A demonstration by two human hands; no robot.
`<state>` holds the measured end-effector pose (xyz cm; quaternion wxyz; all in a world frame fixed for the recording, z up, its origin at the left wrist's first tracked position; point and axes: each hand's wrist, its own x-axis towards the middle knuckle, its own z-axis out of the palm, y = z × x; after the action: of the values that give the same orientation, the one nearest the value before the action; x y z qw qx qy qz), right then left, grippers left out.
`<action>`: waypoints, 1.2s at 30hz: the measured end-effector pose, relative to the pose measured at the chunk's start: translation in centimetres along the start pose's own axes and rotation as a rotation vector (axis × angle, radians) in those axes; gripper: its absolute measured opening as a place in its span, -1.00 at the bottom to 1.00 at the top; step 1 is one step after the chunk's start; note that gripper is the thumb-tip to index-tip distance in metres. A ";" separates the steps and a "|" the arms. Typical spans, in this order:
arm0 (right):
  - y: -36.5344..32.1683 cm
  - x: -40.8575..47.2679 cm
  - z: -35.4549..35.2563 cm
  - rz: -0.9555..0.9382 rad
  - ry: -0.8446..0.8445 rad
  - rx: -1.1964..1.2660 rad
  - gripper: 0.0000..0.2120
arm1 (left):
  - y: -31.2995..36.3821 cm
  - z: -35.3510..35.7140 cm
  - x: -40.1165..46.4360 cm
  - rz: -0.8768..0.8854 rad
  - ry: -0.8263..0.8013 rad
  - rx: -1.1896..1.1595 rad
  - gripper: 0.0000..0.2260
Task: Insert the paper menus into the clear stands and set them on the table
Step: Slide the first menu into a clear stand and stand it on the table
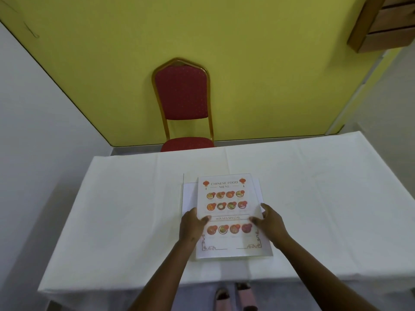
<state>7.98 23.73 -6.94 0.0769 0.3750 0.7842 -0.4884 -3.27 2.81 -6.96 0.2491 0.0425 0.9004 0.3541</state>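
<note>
You get soft, even, rather dim light with no glare. The white-clothed table [125, 205] carries only faint shadows under your forearms. Wide-angle distortion bends the yellow floor [247, 63] and the pale walls at the left and right edges. The whole frame looks slightly soft; small print on the printed paper menu [226, 212] blurs.

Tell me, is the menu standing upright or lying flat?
Lying flat: the menu faces up on the table, both hands gripping its sides.

One printed menu [229, 212], one chair [183, 104], one table [112, 221], two hands.
</note>
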 end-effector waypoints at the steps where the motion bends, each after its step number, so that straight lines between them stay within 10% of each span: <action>1: 0.2 0.1 0.0 0.022 -0.003 0.013 -0.44 | 0.1 -0.1 -0.1 -0.007 -0.005 0.007 -0.77; 9: 0.6 -0.5 -0.5 0.006 0.002 0.044 -0.76 | 0.1 -1.2 -1.5 0.031 -0.007 -0.017 -0.78; 36: -3.5 0.7 -10.2 -0.243 0.296 0.074 -0.67 | 11.5 -3.5 0.9 0.402 0.109 -0.020 -0.64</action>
<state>7.72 31.66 0.40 -0.1128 0.3480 0.8079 -0.4621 -6.86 9.42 2.44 0.1250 0.1996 0.8824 0.4073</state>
